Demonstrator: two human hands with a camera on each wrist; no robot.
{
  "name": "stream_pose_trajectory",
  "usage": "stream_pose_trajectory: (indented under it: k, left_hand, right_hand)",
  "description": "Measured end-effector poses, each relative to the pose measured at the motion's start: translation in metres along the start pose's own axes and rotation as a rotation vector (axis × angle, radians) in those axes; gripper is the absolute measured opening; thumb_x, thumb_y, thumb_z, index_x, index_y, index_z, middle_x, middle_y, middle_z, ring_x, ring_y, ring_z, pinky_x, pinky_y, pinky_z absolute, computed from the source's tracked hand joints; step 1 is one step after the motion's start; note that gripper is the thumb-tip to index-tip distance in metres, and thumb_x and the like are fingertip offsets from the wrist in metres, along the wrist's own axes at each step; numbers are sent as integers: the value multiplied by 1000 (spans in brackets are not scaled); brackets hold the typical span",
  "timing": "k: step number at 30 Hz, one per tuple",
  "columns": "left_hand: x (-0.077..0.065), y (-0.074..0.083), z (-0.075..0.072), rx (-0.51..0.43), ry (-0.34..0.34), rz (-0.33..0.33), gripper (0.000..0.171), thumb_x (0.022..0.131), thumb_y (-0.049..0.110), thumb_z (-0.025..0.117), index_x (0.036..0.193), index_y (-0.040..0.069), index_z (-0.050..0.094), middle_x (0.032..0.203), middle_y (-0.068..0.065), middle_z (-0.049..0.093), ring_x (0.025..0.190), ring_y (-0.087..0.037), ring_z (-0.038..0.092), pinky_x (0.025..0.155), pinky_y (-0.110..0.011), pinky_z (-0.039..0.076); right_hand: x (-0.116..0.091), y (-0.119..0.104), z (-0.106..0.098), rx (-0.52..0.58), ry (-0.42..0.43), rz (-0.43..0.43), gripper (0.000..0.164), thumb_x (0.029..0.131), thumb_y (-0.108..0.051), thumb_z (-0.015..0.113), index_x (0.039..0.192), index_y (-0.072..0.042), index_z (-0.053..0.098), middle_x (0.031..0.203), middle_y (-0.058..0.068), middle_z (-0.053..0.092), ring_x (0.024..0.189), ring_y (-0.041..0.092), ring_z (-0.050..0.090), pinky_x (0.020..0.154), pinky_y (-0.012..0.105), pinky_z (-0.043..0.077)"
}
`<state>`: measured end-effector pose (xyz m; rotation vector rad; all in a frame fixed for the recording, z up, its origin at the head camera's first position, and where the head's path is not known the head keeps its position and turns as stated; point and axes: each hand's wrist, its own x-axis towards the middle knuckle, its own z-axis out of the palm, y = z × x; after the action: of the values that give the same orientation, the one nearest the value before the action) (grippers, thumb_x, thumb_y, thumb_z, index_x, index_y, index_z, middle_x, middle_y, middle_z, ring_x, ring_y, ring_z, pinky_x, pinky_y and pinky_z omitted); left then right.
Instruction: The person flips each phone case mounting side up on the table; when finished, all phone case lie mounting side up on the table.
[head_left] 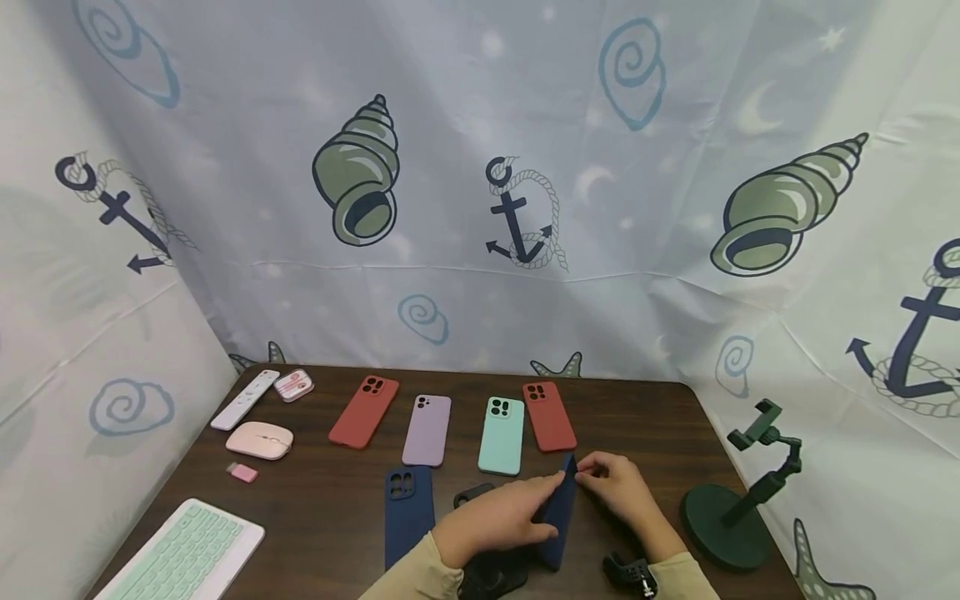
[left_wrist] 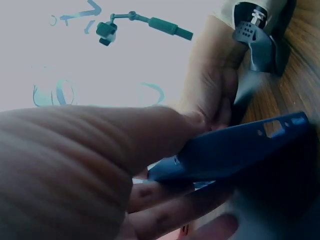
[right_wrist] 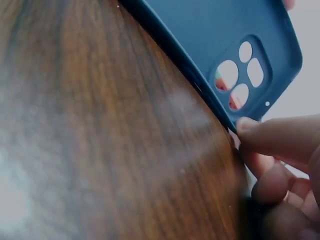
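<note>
A dark blue phone case (head_left: 557, 523) stands tilted on its long edge over the table. My left hand (head_left: 501, 515) holds it from the left; in the left wrist view, the thumb (left_wrist: 155, 127) lies along one side of the case (left_wrist: 240, 150) and the fingers are on the other. At the far end, my right hand (head_left: 617, 492) pinches a corner. The right wrist view shows the thumb and fingertip of that hand (right_wrist: 287, 155) at the corner below the camera cutouts of the case (right_wrist: 200, 30). Its hollow inner side faces right.
Another dark blue case (head_left: 408, 508) lies left of my hands. Beyond them are red (head_left: 550, 417), mint (head_left: 501, 437), lilac (head_left: 427, 429) and red cases. A keyboard (head_left: 187, 554), mouse (head_left: 259, 440) and remote (head_left: 245, 400) lie left; a green stand (head_left: 726, 529) is right.
</note>
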<state>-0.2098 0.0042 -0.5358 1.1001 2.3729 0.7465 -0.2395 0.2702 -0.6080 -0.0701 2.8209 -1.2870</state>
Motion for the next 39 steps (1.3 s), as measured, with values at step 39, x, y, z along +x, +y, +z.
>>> stream_pose_trajectory:
  k: [39]
  left_hand:
    - [6,-25,22,387,157,-50,65,89,55,72,144,26,55,114,5,51,95,-11,38,83,-33,36]
  right_hand:
    - [-6,0,-1,389,149,222,18,97,-26,69,103,-9,70,85,10,65,50,21,57,39,35,45]
